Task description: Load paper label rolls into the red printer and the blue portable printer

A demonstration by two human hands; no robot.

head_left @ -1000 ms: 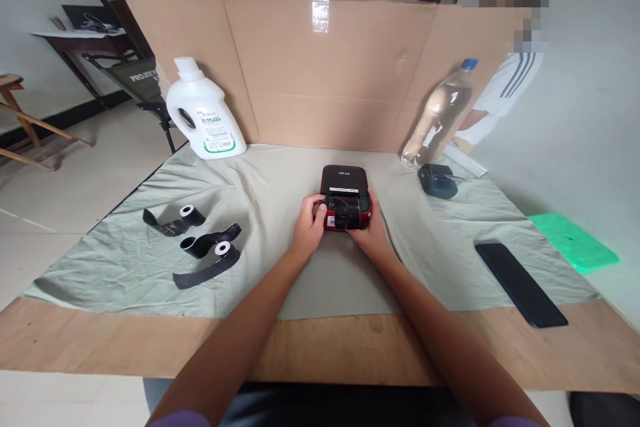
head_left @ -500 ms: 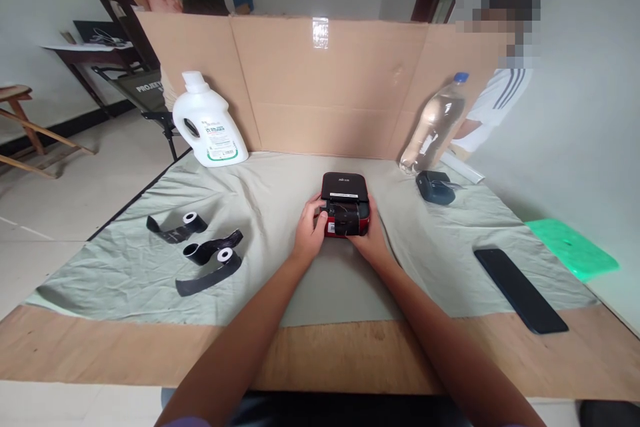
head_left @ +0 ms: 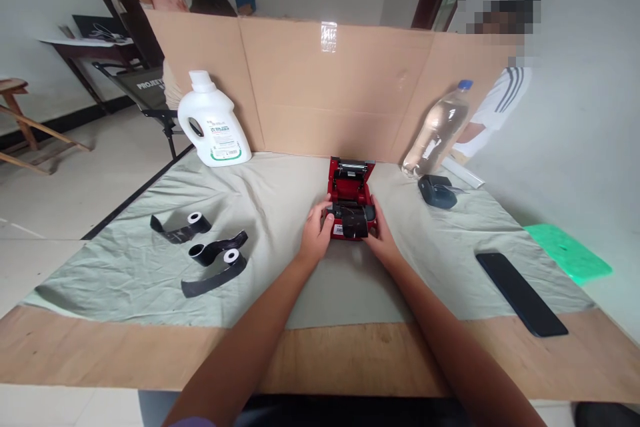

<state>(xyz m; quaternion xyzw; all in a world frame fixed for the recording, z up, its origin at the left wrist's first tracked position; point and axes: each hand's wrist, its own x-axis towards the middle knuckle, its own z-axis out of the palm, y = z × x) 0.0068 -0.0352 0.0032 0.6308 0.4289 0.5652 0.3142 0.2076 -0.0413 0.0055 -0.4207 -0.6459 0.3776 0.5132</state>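
Observation:
A small red and black label printer (head_left: 350, 195) stands on the cloth in front of me, its lid raised and the red inside showing. A strip of black ribbon (head_left: 355, 222) hangs over its front edge. My left hand (head_left: 317, 230) grips the printer's left side, thumb at the front. Around the right side wraps my right hand (head_left: 381, 232), its fingers partly hidden behind the casing. To the left lie several black ribbon pieces, among them a roll with a white core (head_left: 199, 222), a curled strip (head_left: 215, 248) and another white-cored roll (head_left: 233, 263).
A white detergent bottle (head_left: 214, 123) stands at back left, a clear blue-capped bottle (head_left: 437, 130) at back right. Near that lies a dark tape dispenser-like object (head_left: 437, 191). A black phone (head_left: 520, 293) rests at right. A cardboard screen (head_left: 330, 87) closes the back; people stand behind it.
The printer's black lid has swung up and back, baring the red interior. Both hands remain at its sides. The view has shifted slightly.

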